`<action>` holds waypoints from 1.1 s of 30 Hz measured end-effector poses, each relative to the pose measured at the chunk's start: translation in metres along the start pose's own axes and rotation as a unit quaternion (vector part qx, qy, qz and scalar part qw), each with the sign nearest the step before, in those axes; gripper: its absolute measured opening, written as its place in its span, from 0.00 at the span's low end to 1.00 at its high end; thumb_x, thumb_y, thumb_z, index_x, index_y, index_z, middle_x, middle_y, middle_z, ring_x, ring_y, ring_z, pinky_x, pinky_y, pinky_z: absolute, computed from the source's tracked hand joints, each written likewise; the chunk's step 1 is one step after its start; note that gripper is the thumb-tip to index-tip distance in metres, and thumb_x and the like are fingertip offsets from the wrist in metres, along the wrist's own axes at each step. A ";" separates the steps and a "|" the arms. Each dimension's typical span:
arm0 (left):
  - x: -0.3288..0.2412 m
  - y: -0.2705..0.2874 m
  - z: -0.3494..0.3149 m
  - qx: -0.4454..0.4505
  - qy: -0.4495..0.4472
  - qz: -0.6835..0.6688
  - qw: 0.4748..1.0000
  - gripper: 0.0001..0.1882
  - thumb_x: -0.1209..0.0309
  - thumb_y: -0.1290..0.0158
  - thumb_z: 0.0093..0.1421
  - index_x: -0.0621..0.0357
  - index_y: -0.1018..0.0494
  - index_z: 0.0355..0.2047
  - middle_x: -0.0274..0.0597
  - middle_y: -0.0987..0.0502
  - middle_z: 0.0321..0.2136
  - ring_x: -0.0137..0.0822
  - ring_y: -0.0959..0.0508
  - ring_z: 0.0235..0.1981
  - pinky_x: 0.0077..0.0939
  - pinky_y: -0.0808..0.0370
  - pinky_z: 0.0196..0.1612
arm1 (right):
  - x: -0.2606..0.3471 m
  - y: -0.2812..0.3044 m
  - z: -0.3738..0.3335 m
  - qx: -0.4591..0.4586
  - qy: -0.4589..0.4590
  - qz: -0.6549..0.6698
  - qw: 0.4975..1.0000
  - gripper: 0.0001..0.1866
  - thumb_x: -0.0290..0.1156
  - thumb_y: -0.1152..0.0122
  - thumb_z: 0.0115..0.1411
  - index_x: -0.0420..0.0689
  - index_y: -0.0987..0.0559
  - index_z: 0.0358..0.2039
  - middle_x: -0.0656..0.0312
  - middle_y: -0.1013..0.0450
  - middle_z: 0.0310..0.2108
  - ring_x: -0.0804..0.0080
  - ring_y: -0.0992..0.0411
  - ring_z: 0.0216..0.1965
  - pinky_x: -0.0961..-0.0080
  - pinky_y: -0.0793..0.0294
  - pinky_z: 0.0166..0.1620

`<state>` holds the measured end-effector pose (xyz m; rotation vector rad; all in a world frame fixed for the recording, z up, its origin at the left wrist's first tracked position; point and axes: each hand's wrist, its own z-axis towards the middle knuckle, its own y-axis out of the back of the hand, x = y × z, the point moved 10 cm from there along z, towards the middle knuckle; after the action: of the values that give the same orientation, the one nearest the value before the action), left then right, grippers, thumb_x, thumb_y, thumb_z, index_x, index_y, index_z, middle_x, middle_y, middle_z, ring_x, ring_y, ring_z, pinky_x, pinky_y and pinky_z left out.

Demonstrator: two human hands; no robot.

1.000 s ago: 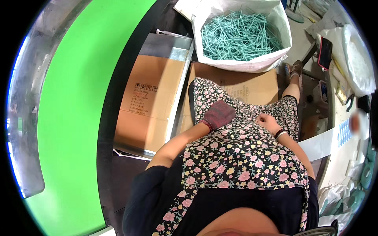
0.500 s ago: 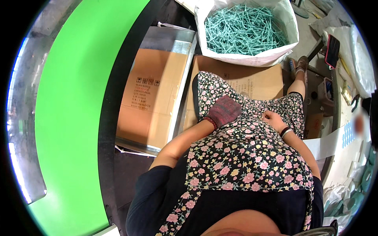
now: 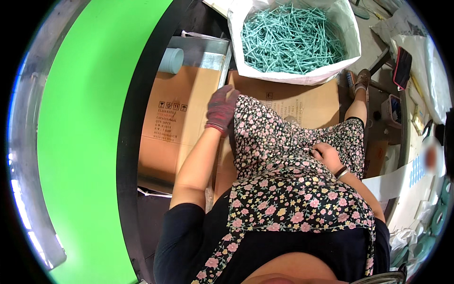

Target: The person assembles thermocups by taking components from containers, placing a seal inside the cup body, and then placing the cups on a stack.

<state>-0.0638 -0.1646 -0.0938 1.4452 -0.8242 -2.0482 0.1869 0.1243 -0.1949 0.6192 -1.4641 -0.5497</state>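
My left hand [image 3: 221, 110], in a dark red knitted glove, is over the right side of a metal tray [image 3: 215, 61], beside my knee. Its fingers are loosely bent and apart, with nothing seen in them. A pale blue round piece [image 3: 171, 60] lies at the tray's far end, on the cardboard [image 3: 163, 123] inside it. Bare and curled, my right hand [image 3: 326, 156] rests in my lap on the floral apron [image 3: 283, 189]. Its palm is hidden, so whether it holds anything does not show.
A white sack [image 3: 298, 78] full of thin teal plastic pieces [image 3: 293, 40] stands beyond my knees. A cardboard box [image 3: 307, 102] is in front of it. To the left runs a bright green belt [image 3: 85, 142] with a black edge. A cluttered bench [image 3: 411, 156] is at right.
My left hand has moved from my lap left and away, to the tray's side. The pale blue round piece has come into view in the tray. My right hand stays in place.
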 end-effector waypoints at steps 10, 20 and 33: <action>0.120 0.032 0.002 0.084 0.253 0.084 0.960 0.26 0.52 0.53 0.58 0.60 0.27 0.47 0.57 0.24 0.44 0.53 0.26 0.48 0.38 0.32 0.53 | -0.014 0.117 -0.088 -0.223 -0.163 -0.265 0.924 0.17 0.31 0.38 0.51 0.43 0.25 0.43 0.51 0.33 0.52 0.50 0.38 0.55 0.58 0.40 0.58; 0.072 0.016 0.084 0.023 0.157 0.121 0.980 0.30 0.47 0.58 0.61 0.58 0.29 0.52 0.57 0.31 0.54 0.54 0.30 0.54 0.41 0.35 0.56 | -0.028 0.087 -0.114 -0.184 -0.269 -0.209 0.922 0.17 0.37 0.38 0.51 0.48 0.24 0.42 0.57 0.35 0.54 0.55 0.40 0.58 0.58 0.42 0.59; 0.087 0.056 0.172 0.065 0.069 0.482 0.871 0.28 0.68 0.58 0.60 0.46 0.42 0.63 0.38 0.42 0.64 0.46 0.47 0.66 0.56 0.56 0.65 | -0.003 0.087 -0.130 -0.186 -0.241 -0.224 0.926 0.17 0.35 0.39 0.51 0.47 0.25 0.43 0.54 0.35 0.52 0.52 0.40 0.56 0.57 0.41 0.57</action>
<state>-0.2511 -0.2307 -0.0661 0.9041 -1.2954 -1.1257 0.3136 0.1966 -0.1387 0.5334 -1.6122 -1.3850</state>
